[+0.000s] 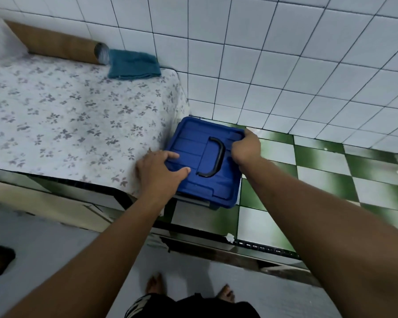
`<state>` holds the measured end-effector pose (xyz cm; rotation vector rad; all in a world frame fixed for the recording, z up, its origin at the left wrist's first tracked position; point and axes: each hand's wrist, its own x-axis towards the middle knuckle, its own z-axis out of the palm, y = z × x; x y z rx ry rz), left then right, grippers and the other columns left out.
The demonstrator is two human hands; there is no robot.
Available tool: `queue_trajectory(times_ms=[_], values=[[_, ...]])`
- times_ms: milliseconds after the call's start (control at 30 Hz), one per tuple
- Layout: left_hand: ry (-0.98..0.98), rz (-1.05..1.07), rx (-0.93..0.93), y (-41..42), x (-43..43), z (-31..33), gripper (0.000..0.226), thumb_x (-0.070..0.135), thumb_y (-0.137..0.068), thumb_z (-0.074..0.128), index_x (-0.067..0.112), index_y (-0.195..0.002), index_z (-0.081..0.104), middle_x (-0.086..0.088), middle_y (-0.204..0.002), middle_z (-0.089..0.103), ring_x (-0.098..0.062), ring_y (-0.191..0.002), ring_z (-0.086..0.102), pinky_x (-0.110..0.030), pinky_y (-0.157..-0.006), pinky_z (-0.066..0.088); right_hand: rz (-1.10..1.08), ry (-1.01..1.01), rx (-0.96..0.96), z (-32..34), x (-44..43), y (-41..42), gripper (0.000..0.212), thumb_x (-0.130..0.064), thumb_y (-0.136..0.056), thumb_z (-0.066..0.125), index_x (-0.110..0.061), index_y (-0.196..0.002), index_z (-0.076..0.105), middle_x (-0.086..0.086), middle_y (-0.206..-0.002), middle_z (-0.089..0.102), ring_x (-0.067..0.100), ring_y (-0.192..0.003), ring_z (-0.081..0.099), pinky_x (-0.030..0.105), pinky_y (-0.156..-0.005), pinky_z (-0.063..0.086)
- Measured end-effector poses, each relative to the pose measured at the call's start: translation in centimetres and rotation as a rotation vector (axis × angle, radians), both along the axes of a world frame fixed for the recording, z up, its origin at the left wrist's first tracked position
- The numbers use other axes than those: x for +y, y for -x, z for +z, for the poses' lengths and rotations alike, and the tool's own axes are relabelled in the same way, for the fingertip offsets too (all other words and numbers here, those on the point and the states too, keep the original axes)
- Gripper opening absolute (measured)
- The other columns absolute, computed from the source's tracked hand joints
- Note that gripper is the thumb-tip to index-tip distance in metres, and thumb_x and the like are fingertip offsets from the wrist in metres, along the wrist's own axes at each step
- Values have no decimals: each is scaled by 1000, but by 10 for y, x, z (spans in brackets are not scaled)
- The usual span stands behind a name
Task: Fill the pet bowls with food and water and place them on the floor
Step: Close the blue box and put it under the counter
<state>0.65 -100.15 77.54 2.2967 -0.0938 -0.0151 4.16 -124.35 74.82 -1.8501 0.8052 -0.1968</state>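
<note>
A storage box with a blue lid (193,143) and a black handle (214,157) stands on the green and white floor, in the corner beside a low bed. My left hand (159,171) lies flat on the lid's near left edge, fingers spread. My right hand (246,148) grips the lid's far right corner. The box's pale body (189,200) shows only below the lid's front rim. Its contents are hidden. No pet bowls are in view.
The bed with a flowered sheet (67,115) fills the left, with a brown bolster (55,44) and a teal cloth (133,64) at its far end. White tiled walls (285,65) close the corner. A metal threshold strip (239,249) crosses the floor before my feet. A dark sandal (0,260) lies far left.
</note>
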Motion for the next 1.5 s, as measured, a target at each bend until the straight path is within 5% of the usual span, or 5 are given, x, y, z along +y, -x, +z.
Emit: queue_trajectory(times_ms=[400, 533, 1000, 1300, 1500], values=[[106, 35, 6, -5, -4, -27, 36, 33, -75, 87, 25, -106, 70, 6, -115, 67, -21, -119, 57, -46, -109, 45, 72, 137, 88, -15, 5, -18, 65, 4, -88, 47, -8, -151, 37, 15, -139, 55, 29, -111, 62, 32, -90, 53], [21, 28, 86, -4, -5, -31, 52, 35, -81, 83, 22, -129, 67, -2, -140, 57, -24, -137, 38, -27, -112, 29, 118, 222, 144, -17, 6, -22, 63, 5, -91, 45, -3, -152, 32, 16, -146, 46, 33, -121, 56, 27, -86, 47], [-463, -319, -76, -9, 10, -39, 66, 50, -102, 53, 8, -151, 47, -12, -170, 20, -30, -150, 18, -39, -123, 24, 366, 737, 401, -10, 9, -28, 77, -16, -93, 57, 4, -154, 14, 21, -163, 10, 35, -154, 3, 52, -125, 6], [-769, -713, 84, -11, 39, -25, 124, 75, -78, 67, 26, -164, -7, 7, -169, -24, -13, -150, -33, -41, -124, 14, 503, 638, 330, 23, 16, -72, 79, -12, -82, 65, -4, -150, 25, 19, -149, 36, 37, -138, 37, 45, -120, 25], [-777, -659, -127, -12, 32, -39, 99, 31, -87, 79, 18, -163, 16, -7, -172, 13, -29, -159, 4, -44, -124, 27, 593, 535, 456, 29, 18, -75, 39, -15, -86, 55, -7, -122, 44, 18, -122, 52, 31, -101, 49, 36, -89, 39]])
